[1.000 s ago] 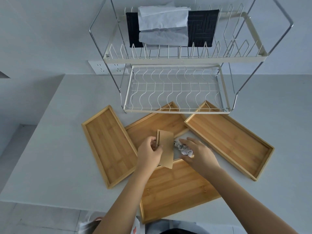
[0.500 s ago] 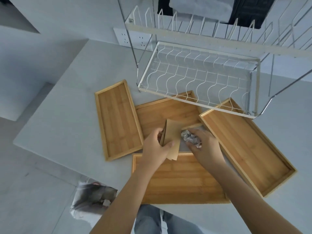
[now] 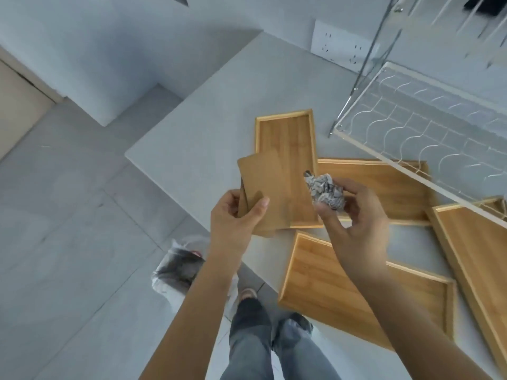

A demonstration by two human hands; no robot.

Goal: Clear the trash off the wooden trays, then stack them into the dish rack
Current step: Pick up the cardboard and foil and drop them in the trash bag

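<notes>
The left hand [image 3: 236, 215] is closed on a flat, folded piece of brown cardboard [image 3: 263, 193], thumb across its face and fingers behind, holding it lifted off the counter [image 3: 208, 127] just past the counter's near-left edge. The cardboard is smooth, matte and rectangular with rounded corners. The right hand [image 3: 356, 215] pinches a crumpled ball of printed grey-and-white paper [image 3: 326, 194] between thumb and fingertips, the remaining fingers loosely curled; the ball is wrinkled and irregular, held in the air just right of the cardboard, above the trays.

Four wooden trays lie on the pale grey, matte counter, all shallow rectangles of striped bamboo with thin raised rims. One tray [image 3: 285, 138] lies lengthwise behind the cardboard. A second tray [image 3: 384, 187] lies beside it, its far corner tucked under the dish rack [image 3: 411, 127]. A third tray [image 3: 323, 286] sits at the near edge of the counter, under the right forearm. A fourth tray [image 3: 477, 253] runs along the right, cut off by the frame edge. All four look bare inside where visible.

The dish rack is white wavy wire in a white frame on chrome legs, standing at the far right of the counter. On the tiled floor below the left forearm stands a white plastic trash bag [image 3: 178, 267], open at the top.
</notes>
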